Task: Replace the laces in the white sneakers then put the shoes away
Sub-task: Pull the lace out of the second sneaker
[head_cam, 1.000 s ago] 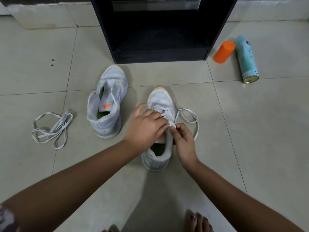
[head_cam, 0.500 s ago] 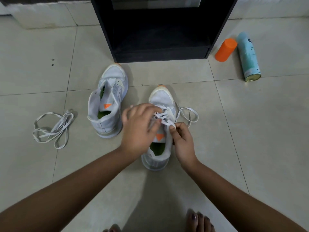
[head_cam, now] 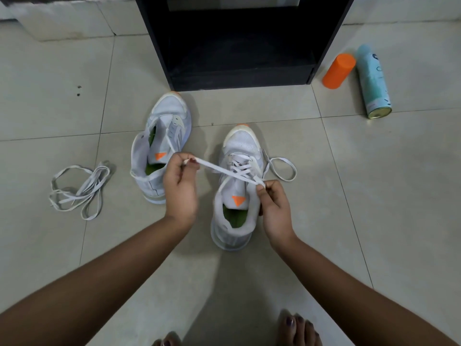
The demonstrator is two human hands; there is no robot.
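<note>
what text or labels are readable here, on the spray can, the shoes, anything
No text here can be read.
Teal spray can: a dark mark and faint print on its side, too blurred to read.
Sneaker being laced: plain orange triangle on the tongue, no lettering visible.
Other sneaker: the same orange triangle, no lettering visible.
Orange cylinder: no text visible.

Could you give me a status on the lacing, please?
Left hand pinches the lace, pulled taut across the sneaker; right hand pinches it at the eyelets. Second sneaker, spare lace lie alongside. Nothing blocks the hands.
</note>
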